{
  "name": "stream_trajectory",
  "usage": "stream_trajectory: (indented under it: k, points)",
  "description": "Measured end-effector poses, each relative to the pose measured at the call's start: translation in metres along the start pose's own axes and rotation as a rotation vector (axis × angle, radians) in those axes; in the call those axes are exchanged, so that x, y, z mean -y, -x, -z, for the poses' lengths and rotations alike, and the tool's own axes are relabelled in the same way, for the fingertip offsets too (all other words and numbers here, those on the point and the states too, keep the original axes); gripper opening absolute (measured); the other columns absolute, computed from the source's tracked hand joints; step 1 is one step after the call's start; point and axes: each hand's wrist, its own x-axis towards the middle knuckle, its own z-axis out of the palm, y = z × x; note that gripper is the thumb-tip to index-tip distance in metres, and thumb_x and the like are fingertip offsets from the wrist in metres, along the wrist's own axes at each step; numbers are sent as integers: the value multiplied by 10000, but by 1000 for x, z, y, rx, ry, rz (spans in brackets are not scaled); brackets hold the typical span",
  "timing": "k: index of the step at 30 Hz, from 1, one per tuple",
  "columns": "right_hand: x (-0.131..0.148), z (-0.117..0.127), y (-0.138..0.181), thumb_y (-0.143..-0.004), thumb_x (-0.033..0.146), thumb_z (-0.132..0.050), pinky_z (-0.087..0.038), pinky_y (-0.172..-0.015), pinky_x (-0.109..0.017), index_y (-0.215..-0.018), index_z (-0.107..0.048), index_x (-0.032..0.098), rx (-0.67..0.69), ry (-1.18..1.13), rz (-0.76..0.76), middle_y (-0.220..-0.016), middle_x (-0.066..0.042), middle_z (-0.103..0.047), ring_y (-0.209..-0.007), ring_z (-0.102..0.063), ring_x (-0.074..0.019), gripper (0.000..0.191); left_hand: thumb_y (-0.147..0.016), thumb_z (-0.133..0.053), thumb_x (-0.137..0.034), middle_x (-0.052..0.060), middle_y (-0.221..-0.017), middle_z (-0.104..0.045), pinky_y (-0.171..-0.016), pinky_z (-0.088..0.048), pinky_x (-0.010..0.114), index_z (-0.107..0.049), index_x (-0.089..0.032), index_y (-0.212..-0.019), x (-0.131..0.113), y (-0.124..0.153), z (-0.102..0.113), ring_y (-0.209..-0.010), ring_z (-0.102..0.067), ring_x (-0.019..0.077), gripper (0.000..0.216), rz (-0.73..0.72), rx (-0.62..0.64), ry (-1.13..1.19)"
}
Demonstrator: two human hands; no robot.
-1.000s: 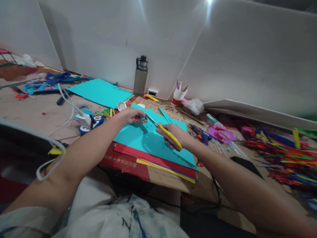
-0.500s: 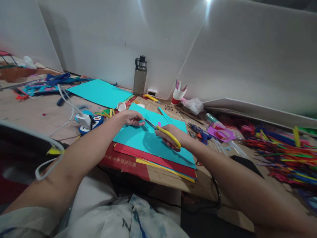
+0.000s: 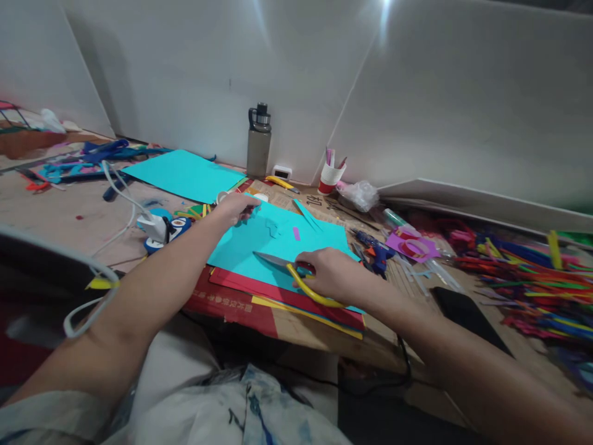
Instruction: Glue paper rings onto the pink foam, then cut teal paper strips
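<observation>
My right hand (image 3: pixel 324 272) grips yellow-handled scissors (image 3: pixel 273 258), whose blades lie together low over a turquoise sheet (image 3: pixel 241 244) and point left. At the far left edge of that sheet is my left hand (image 3: pixel 236 209), index finger stretched out beside a small white round piece (image 3: pixel 260 198). I see nothing held in it, though the undersides of its fingers are hidden. Between the hands, a small turquoise cut-out (image 3: pixel 272 228) and a pink paper slip (image 3: pixel 296 233) rest on the sheet. Thin turquoise strips (image 3: pixel 306 215) lie at its back edge.
Red sheets (image 3: pixel 231 281) stick out under the turquoise one. Behind stand a bottle (image 3: pixel 258 145) and a paper cup (image 3: pixel 329 179) with pens. A glue gun (image 3: pixel 380 256), a black phone (image 3: pixel 467 315) and colourful pipe cleaners (image 3: pixel 532 278) are on the right, a white charger (image 3: pixel 155 227) on the left.
My left hand has moved up and left, away from the scissors' tip. My right hand has come down toward me with the scissors. The small turquoise cut-out now lies uncovered on the sheet.
</observation>
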Motion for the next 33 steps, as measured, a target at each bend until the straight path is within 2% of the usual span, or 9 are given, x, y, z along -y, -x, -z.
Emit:
stream_trajectory:
  k: [2, 5, 9, 14, 17, 21, 25, 33]
  points:
    - [0, -2, 2, -782, 332, -572, -395, -639, -258, -1136, -634, 250, 29, 20, 45, -949, -62, -704, -826, -637, -207, 368, -643, -723, -132, 14, -523, -585, -342, -367, 167, -563, -127, -638, 3, -1, -2, -419, -496, 77, 160, -27, -32, -22]
    - [-1, 1, 4, -761, 349, -627, -412, -684, -270, -1178, -613, 248, 56, 29, 87, -1006, -73, -684, -880, -628, -225, 429, -648, -726, -134, 0, -498, -559, -379, -397, 169, -548, -137, -630, 6, -1, -2, -437, -507, 80, 179, -61, -19, -56]
    - [0, 11, -2, -820, 372, -593, -427, -745, -281, -1141, -651, 231, -1, 1, 48, -1034, -84, -681, -927, -620, -227, 355, -692, -693, -125, -3, -478, -532, -426, -425, 178, -536, -136, -594, 7, 1, -1, -419, -491, 68, 186, -83, 44, -126]
    - [-3, 14, -34, -891, 381, -502, -429, -700, -236, -1068, -677, 202, -119, -167, 9, -995, -51, -709, -846, -631, -165, 306, -692, -704, -158, 16, -490, -569, -427, -420, 206, -574, -125, -623, 11, 0, 0, -387, -505, 84, 151, -115, 67, -257]
    - [-7, 9, -60, -903, 392, -481, -422, -676, -224, -1020, -693, 207, -153, -119, -50, -1013, -51, -710, -852, -635, -157, 304, -704, -688, -176, 31, -489, -589, -425, -418, 207, -581, -123, -621, 14, -3, 0, -395, -529, 98, 144, -144, 66, -335]
    - [-12, 3, -91, -887, 373, -495, -431, -683, -252, -962, -716, 157, -133, -51, -133, -979, -111, -716, -879, -643, -205, 318, -708, -680, -199, 43, -489, -601, -432, -432, 208, -586, -119, -602, 16, -6, -2, -418, -562, 116, 162, -172, 79, -421]
    - [-14, 5, -114, -867, 352, -527, -445, -704, -263, -1003, -703, 126, -84, -3, -209, -982, -145, -712, -911, -646, -227, 318, -723, -680, -226, 51, -532, -628, -454, -445, 198, -606, -114, -622, 16, -7, -10, -445, -585, 114, 169, -205, 99, -488]
    - [-10, 10, -134, -777, 229, -630, -472, -704, -261, -1062, -678, 107, 6, 79, -247, -981, -155, -712, -895, -658, -231, 314, -719, -693, -226, 11, -479, -594, -464, -418, 175, -644, -128, -631, 16, 2, -29, -419, -560, 98, 141, -261, 99, -672]
